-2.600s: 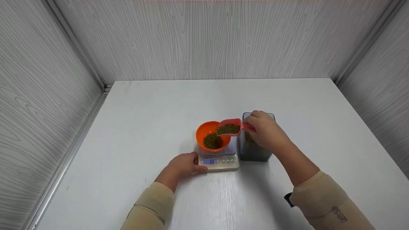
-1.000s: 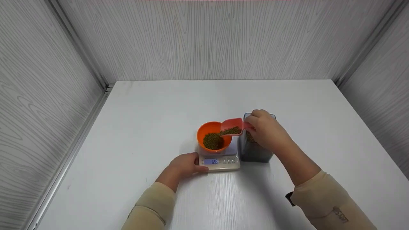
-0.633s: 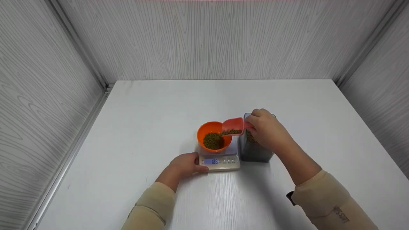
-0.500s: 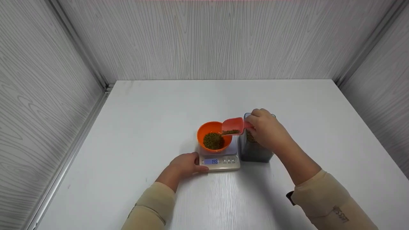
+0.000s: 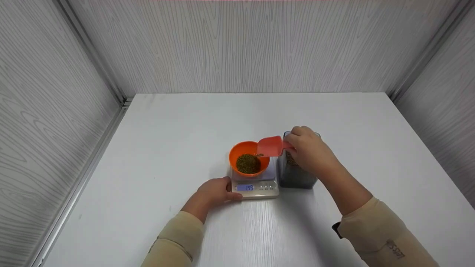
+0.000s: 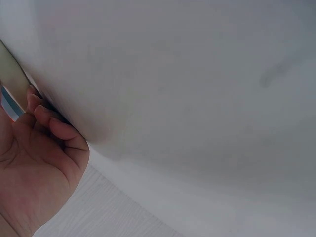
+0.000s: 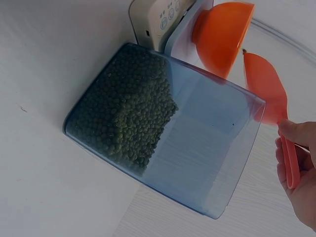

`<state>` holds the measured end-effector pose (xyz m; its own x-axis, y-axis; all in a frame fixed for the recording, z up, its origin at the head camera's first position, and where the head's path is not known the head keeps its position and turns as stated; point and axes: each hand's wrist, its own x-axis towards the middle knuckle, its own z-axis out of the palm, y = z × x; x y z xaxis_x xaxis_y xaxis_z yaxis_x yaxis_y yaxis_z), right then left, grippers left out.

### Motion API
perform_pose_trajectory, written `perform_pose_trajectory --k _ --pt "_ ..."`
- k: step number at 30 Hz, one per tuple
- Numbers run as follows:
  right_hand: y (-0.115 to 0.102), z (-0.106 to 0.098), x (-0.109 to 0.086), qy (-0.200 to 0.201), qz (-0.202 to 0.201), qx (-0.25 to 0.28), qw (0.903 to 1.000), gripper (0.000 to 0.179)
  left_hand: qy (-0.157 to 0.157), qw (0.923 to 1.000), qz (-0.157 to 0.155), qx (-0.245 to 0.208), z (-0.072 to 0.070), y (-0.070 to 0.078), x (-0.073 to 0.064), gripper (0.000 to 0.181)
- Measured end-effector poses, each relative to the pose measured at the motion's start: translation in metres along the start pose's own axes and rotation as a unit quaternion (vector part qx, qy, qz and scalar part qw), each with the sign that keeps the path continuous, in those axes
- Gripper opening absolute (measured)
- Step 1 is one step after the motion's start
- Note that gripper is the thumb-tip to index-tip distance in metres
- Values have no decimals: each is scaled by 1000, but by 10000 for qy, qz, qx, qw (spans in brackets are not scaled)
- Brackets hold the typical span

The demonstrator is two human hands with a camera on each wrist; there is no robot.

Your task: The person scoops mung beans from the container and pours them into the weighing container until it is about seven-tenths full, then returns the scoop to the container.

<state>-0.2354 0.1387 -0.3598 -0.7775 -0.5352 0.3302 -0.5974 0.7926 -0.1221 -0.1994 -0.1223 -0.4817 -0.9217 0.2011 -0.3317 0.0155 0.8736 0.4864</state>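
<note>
My right hand [image 5: 310, 150] grips the handle of a red plastic scoop [image 5: 271, 146] and holds it tilted over the right rim of an orange bowl [image 5: 241, 149]. A few green beans show at the scoop's lip. More beans, which look like mung beans [image 5: 248, 164], lie heaped in the bowl. Under the bowl is a white digital kitchen scale [image 5: 256, 193] with a lit display. My left hand [image 5: 215, 190] holds the scale's front left corner, thumb at the front; in the left wrist view its fingers [image 6: 61, 129] are curled against the edge.
Close to the scale's right side stands a clear bluish container [image 7: 207, 128], partly filled with green beans [image 7: 143, 118]. My right hand is above it. The white table [image 5: 178, 129] has grey wood-grain panels [image 5: 237, 48] at its back and sides.
The scoop has tipped further and its beans have run into the bowl, where the heap has grown. The number on the scale's display has risen. My left hand stays in place.
</note>
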Motion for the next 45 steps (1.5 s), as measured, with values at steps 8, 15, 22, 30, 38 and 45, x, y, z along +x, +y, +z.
perform_pose_trajectory --k 8,15,22,30,38,45 --pt "0 -1 0 -51 110 96 9999 18 -18 10000 -5 -29 1 -3 2 41" --pt "9 -4 -1 68 291 366 9989 15 -63 9999 -56 -61 0 -3 2 43" --pt "22 -15 -7 257 472 518 9972 17 -58 9999 -22 -119 -1 -4 2 43" --pt "37 -33 -17 359 807 562 9945 18 49 9999 106 -71 2 -7 4 43" --pt "50 -43 -24 305 990 506 9933 14 8 10000 51 -47 1 -8 5 48" --pt "50 -39 -21 -392 1115 136 9929 12 19 9999 95 -126 0 -10 5 46"
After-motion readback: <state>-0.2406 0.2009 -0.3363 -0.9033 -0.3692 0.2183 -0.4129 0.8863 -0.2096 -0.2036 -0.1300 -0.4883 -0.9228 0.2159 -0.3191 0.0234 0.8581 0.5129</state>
